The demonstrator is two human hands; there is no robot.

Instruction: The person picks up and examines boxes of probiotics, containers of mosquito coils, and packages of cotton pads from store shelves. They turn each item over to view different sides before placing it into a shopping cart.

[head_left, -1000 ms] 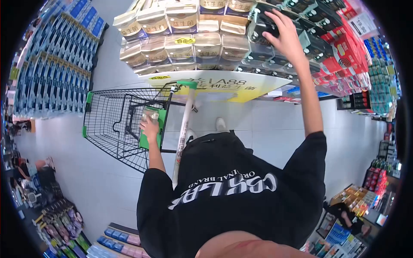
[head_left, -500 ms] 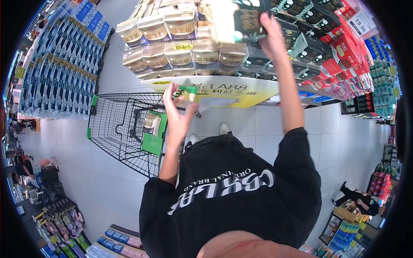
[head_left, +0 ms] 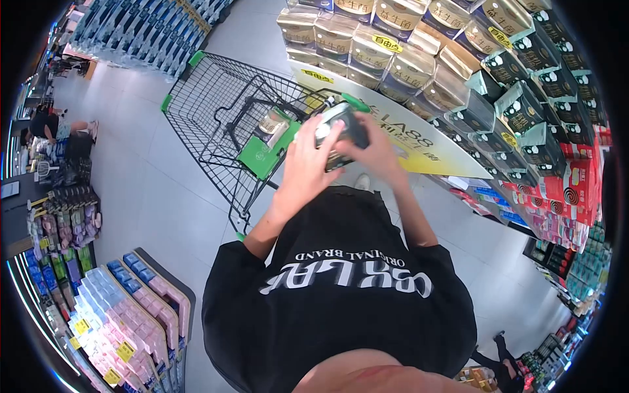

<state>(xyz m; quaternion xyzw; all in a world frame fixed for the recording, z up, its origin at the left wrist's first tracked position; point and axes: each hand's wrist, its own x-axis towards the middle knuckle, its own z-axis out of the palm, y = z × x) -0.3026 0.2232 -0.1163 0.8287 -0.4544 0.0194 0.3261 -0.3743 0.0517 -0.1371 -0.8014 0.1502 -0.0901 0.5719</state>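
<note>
Both my hands hold a dark green-black package in front of my chest. My left hand has its fingers over the near left side, and my right hand grips the right side. The package is partly covered by my fingers and a little blurred. Just beyond lies the green handle of a shopping cart. A cream package rests by the cart's green child-seat panel.
Ahead stands a display of cream packages and dark packages, with a yellow-white sign along its front. Red packs are stacked at the right. Pink packs fill a shelf at lower left. A person is at far left.
My right hand has brought the dark package from the display down to my chest, and my left hand has closed on it too. The view has turned, shifting the display rightward.
</note>
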